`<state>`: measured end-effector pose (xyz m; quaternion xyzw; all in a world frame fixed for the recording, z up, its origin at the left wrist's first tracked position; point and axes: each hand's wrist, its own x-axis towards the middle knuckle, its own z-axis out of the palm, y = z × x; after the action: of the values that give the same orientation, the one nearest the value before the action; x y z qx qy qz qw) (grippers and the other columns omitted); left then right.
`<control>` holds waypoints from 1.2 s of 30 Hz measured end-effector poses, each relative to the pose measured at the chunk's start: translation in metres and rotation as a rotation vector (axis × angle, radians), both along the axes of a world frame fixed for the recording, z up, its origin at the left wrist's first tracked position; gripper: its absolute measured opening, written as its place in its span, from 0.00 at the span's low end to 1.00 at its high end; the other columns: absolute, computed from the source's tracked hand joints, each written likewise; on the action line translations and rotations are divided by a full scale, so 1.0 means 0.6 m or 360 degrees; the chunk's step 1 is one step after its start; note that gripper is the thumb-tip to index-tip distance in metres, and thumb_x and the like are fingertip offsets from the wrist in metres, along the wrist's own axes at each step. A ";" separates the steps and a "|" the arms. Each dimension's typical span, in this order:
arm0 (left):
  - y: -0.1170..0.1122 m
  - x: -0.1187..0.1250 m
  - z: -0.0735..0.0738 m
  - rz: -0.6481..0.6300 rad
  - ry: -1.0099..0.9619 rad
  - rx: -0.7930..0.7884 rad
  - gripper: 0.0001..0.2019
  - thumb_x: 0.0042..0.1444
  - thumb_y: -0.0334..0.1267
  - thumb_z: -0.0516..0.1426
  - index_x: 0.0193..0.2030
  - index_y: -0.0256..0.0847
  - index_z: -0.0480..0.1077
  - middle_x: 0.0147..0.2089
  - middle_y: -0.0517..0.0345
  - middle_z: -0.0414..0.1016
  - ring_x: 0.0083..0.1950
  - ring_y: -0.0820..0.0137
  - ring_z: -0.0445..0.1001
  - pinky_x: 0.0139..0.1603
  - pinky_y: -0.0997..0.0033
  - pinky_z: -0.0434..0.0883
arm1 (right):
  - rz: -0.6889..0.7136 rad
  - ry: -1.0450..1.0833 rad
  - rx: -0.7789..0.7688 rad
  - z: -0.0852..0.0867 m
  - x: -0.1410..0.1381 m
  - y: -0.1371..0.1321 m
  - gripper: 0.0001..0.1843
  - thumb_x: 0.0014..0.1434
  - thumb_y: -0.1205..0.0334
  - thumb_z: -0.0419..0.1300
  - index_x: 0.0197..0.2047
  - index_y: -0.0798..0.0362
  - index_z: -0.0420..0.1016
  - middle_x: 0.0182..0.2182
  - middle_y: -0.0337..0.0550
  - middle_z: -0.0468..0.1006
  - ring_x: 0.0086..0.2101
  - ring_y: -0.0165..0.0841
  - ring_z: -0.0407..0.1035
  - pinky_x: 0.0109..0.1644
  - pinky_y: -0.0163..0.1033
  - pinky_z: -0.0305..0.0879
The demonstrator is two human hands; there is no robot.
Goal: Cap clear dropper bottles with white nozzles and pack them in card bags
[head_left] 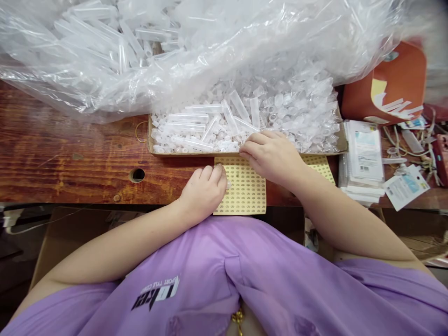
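My left hand [205,192] is closed in a pinch over the left edge of a yellow sticker sheet [245,191] printed with rows of small dark marks. A small clear plastic piece [228,185] pokes out from its fingers. My right hand [275,156] reaches over the top of the sheet to the front rim of a shallow cardboard tray [189,154]. Its fingers are bent together, and whatever they hold is hidden. Loose clear plastic caps [297,112] fill the tray, with several clear plastic tubes [187,127] lying on top at the left.
A large clear plastic bag [115,88] of tubes spreads across the back. To the right stand an orange bin [399,79] with paper scraps and a stack of packaged cards [364,149]. Another sticker sheet [322,168] lies under my right forearm. The wooden table [87,163] has a round hole.
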<state>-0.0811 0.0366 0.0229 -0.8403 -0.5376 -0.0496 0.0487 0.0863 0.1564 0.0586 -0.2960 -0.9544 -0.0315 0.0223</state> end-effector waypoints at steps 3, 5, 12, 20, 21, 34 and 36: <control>0.002 0.001 0.003 0.0010 -0.0011 -0.0008 0.17 0.62 0.31 0.51 0.53 0.25 0.72 0.48 0.40 0.76 0.40 0.59 0.71 0.35 0.61 0.68 | 0.0001 -0.0044 -0.0049 0.004 -0.003 0.005 0.12 0.63 0.65 0.53 0.34 0.54 0.77 0.34 0.47 0.77 0.37 0.38 0.67 0.40 0.42 0.58; 0.003 0.000 0.004 0.0014 -0.0023 -0.0011 0.17 0.62 0.31 0.51 0.53 0.25 0.72 0.48 0.40 0.76 0.40 0.59 0.71 0.35 0.61 0.69 | 0.0007 -0.0082 -0.0092 0.007 -0.006 0.010 0.12 0.63 0.65 0.53 0.36 0.54 0.78 0.34 0.47 0.77 0.36 0.39 0.67 0.40 0.43 0.58; 0.005 -0.008 -0.002 -0.0054 -0.0137 0.0107 0.15 0.63 0.32 0.51 0.50 0.24 0.73 0.46 0.41 0.78 0.39 0.58 0.72 0.34 0.60 0.71 | -0.0180 0.0213 -0.0382 0.018 0.005 -0.014 0.08 0.61 0.66 0.57 0.39 0.55 0.77 0.36 0.48 0.76 0.37 0.38 0.69 0.41 0.41 0.64; -0.001 -0.021 0.000 -0.0435 -0.0383 0.0289 0.14 0.66 0.33 0.50 0.46 0.31 0.76 0.51 0.50 0.79 0.50 0.59 0.75 0.45 0.61 0.73 | -0.0845 0.0786 -0.0953 -0.035 0.025 -0.092 0.05 0.57 0.67 0.58 0.35 0.54 0.76 0.34 0.43 0.75 0.33 0.31 0.71 0.36 0.36 0.69; 0.000 -0.021 -0.001 -0.0512 -0.0397 0.0287 0.14 0.66 0.33 0.49 0.46 0.30 0.76 0.50 0.50 0.79 0.49 0.59 0.75 0.45 0.62 0.73 | -0.0871 0.0821 -0.0979 -0.039 0.024 -0.095 0.05 0.57 0.66 0.58 0.36 0.54 0.76 0.35 0.43 0.74 0.34 0.31 0.71 0.37 0.36 0.70; -0.001 -0.015 -0.015 -0.0602 -0.0356 0.0152 0.12 0.64 0.33 0.53 0.48 0.34 0.76 0.53 0.50 0.77 0.50 0.60 0.75 0.50 0.60 0.71 | -0.0820 0.0745 -0.0810 -0.037 0.010 -0.112 0.06 0.56 0.67 0.58 0.35 0.52 0.77 0.34 0.43 0.75 0.35 0.32 0.72 0.39 0.38 0.71; 0.000 -0.015 -0.015 -0.0598 -0.0370 0.0152 0.12 0.64 0.33 0.53 0.48 0.33 0.76 0.53 0.50 0.77 0.50 0.60 0.75 0.50 0.61 0.71 | -0.0840 0.0772 -0.0801 -0.038 0.010 -0.114 0.06 0.57 0.66 0.58 0.36 0.53 0.77 0.34 0.43 0.76 0.36 0.32 0.73 0.40 0.38 0.71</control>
<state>-0.0903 0.0365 0.0137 -0.9110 -0.3708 -0.1797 0.0162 0.0925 0.0879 0.0360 -0.5247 -0.7912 0.2679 0.1641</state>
